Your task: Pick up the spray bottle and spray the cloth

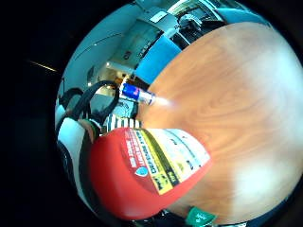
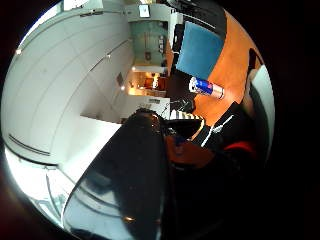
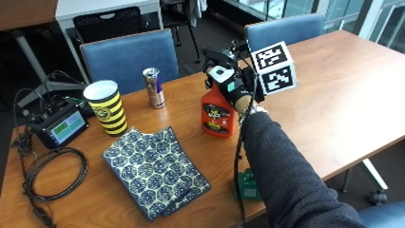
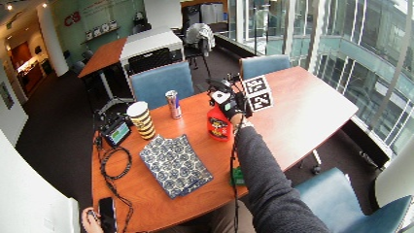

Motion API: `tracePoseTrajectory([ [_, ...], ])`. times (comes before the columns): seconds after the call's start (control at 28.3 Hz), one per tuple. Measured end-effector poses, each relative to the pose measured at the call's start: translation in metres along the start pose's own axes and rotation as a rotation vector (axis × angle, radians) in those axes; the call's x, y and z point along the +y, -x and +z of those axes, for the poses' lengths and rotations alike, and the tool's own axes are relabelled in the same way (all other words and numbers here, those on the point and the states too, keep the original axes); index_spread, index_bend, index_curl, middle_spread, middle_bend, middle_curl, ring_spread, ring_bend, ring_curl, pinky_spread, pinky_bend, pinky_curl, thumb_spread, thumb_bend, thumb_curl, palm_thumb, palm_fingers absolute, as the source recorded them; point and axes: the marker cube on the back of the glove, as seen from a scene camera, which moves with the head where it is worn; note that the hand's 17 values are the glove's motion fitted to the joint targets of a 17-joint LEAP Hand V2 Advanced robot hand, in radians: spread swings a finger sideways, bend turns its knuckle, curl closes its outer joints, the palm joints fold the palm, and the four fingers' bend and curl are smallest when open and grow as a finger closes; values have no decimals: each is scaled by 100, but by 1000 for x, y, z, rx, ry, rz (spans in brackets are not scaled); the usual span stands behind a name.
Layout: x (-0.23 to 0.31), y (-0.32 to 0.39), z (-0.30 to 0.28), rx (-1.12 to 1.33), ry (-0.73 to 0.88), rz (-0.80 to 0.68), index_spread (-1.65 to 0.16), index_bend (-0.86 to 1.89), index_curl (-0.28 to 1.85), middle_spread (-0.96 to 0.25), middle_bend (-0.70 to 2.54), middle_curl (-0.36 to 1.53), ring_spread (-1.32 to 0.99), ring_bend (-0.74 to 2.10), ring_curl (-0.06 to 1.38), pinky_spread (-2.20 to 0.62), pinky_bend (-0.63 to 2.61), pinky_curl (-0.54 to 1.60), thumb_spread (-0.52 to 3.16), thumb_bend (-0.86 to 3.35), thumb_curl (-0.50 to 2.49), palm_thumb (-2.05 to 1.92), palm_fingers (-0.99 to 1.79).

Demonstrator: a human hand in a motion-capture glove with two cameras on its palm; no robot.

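1. red plastic spray bottle with a black trigger head (image 3: 217, 114) stands upright on the wooden table (image 3: 329, 90), its neck inside the curled fingers of the black-gloved right hand (image 3: 237, 90), which are clamped round it.
2. folded blue-and-white patterned cloth (image 3: 155, 168) lies flat, well apart from the fingers, on the side away from the palm.
3. judged step: lift. raise the bottle straight, turn the nozzle toward the cloth, then squeeze the trigger.
4. the bottle's yellow-and-white label (image 1: 163, 158) carries print too small to read; the blue-and-silver drink can (image 3: 153, 88) shows no legible name.
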Motion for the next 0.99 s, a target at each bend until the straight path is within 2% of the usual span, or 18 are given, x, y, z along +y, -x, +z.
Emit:
tracePoseTrajectory([
  [0.28, 12, -56, 0, 15, -21, 45, -34, 24, 56, -26, 61, 55, -26, 59, 48, -31, 40, 37, 32, -3, 72, 96, 136],
  [0.71, 28, -94, -12, 25, -62, 92, -35, 23, 58, -25, 62, 54, -25, 60, 47, -30, 41, 37, 31, -3, 75, 95, 136],
  [0.99, 39, -113, -25, -6, -5, 134, -34, 23, 58, -24, 63, 54, -25, 60, 47, -30, 40, 37, 31, -3, 76, 95, 136],
])
